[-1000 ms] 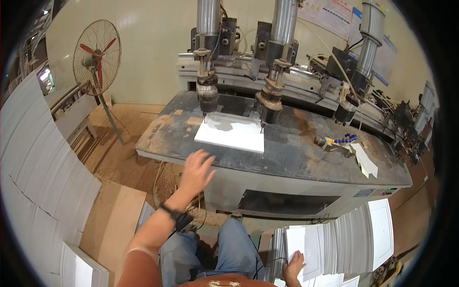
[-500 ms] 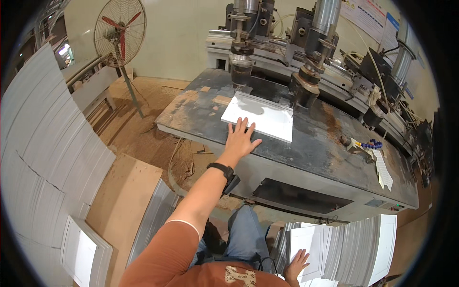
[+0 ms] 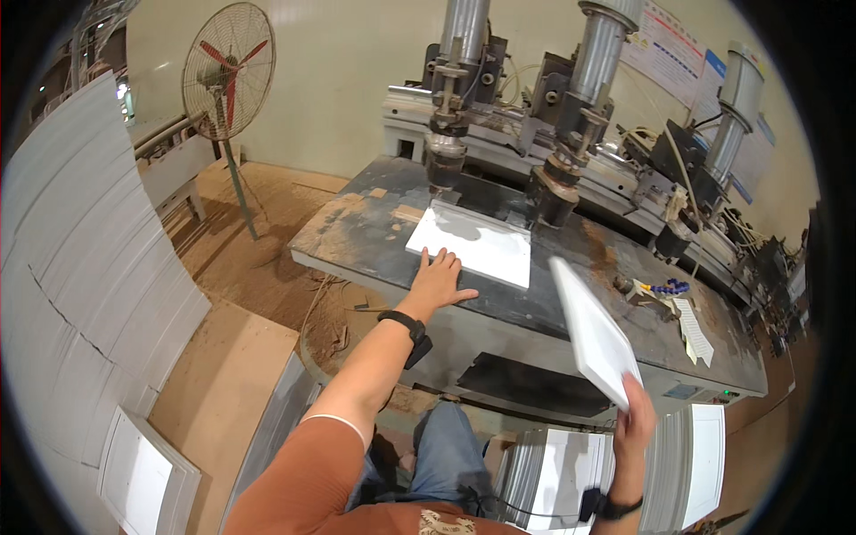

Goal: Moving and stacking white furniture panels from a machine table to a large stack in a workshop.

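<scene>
A white rectangular panel (image 3: 477, 239) lies flat on the dark worktable (image 3: 357, 234), under the left and middle spindle heads. On its near edge rests my left hand (image 3: 437, 283), fingers spread and the thumb stretched out to the right. My right hand (image 3: 635, 417) grips a second white panel (image 3: 596, 337) by its lower end and holds it tilted up in the air, above the table's front edge. A row of upright white panels (image 3: 704, 468) stands below that hand, partly hidden by my right forearm.
Along the table's back runs a machine with several vertical spindles (image 3: 446, 160). A blue jointed hose (image 3: 669, 287) and a paper strip (image 3: 691, 330) lie at the right. At the left stand a tall stack of pale sheets (image 3: 89, 259), more white panels (image 3: 143, 473) and a fan (image 3: 227, 71).
My right hand has lifted a white panel from the row at the lower right up toward the table. My left hand stays on the panel there. The view has shifted slightly.
</scene>
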{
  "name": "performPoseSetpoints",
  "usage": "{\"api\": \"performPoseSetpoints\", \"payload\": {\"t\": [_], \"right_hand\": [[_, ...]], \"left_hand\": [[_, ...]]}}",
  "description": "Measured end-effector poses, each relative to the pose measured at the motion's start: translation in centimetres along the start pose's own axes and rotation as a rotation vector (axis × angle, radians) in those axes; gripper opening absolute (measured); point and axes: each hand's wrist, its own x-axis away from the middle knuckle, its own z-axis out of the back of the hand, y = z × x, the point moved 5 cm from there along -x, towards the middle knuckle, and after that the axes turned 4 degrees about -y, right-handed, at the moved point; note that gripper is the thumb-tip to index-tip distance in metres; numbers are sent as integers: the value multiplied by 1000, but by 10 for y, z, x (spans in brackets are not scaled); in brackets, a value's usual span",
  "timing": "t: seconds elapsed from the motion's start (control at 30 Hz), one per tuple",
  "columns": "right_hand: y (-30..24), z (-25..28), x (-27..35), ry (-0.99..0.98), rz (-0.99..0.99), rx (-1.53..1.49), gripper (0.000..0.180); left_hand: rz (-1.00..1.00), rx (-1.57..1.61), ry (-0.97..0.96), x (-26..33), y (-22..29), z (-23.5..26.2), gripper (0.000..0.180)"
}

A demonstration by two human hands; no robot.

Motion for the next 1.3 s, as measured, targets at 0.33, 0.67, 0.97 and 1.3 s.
{"api": "performPoseSetpoints", "payload": {"t": [0.33, 0.67, 0.97, 1.3], "right_hand": [[-45, -72, -159, 6, 316, -55, 37], [-18, -256, -191, -292, 224, 87, 42], [45, -343, -210, -377, 106, -106, 51], [-7, -323, -184, -161, 257, -92, 53]], "left_hand": [[-115, 92, 242, -28, -1, -24, 94], [-282, -65, 386, 223, 23, 77, 32], [39, -359, 204, 428, 28, 204, 30], [879, -925, 287, 636, 43, 269, 37]]}}
